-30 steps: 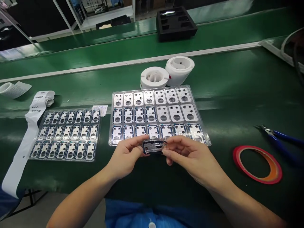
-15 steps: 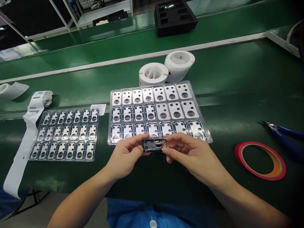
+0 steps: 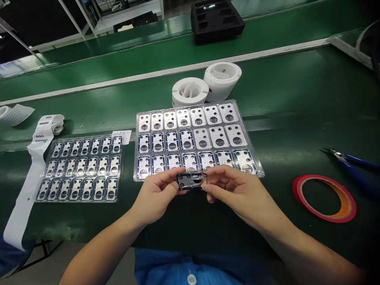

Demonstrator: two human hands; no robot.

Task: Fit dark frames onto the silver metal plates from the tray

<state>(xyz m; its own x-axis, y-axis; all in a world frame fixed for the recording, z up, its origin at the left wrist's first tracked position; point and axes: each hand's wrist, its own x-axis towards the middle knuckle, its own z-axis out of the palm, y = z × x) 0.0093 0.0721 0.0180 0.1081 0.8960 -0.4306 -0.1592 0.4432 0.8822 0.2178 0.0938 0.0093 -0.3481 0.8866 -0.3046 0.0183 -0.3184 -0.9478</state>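
Observation:
A small silver plate with a dark blue edge and round holes [image 3: 190, 181] is held up sideways between my two hands. My left hand [image 3: 160, 192] pinches its left end, thumb on the near side. At the other end, my right hand [image 3: 230, 185] grips it with thumb and index finger. Just beyond them lies a clear plastic tray [image 3: 259, 168] with rows of similar plates; some have the dark blue edging, others look plain silver. My fingers hide part of its front row.
A second tray of plates [image 3: 118, 190] lies to the left, beside a paper label strip [image 3: 25, 186]. Two white label rolls [image 3: 190, 101] stand behind the larger tray. On the right are a red tape roll [image 3: 299, 198] and blue-handled cutters [image 3: 341, 156]. A black foam block [image 3: 218, 33] sits at the back.
Both hands keep hold of the plate in nearly the same spot. The whole view has shifted slightly; the plate's tilt looks almost unchanged.

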